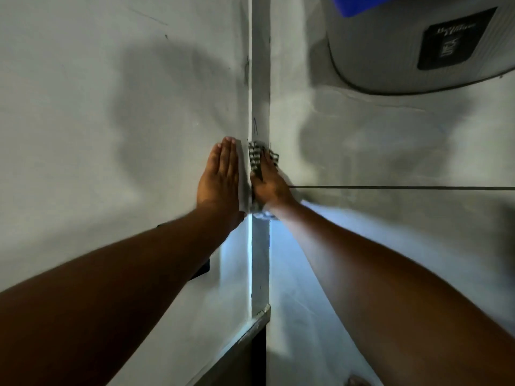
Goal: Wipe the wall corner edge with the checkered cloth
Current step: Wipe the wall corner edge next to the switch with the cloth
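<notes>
The wall corner edge (260, 93) runs as a narrow vertical strip down the middle of the view between two pale walls. My right hand (271, 182) presses the checkered cloth (255, 156) flat against this strip and the right wall. The black-and-white cloth shows above my fingers and again below my wrist. My left hand (220, 176) lies flat on the left wall beside the corner, fingers straight and together, holding nothing.
A large grey appliance (404, 45) with a black label hangs on the right wall at top right, a blue object (354, 5) above it. A thin dark line (404, 187) crosses the right wall. A dark skirting (242, 346) sits at the bottom.
</notes>
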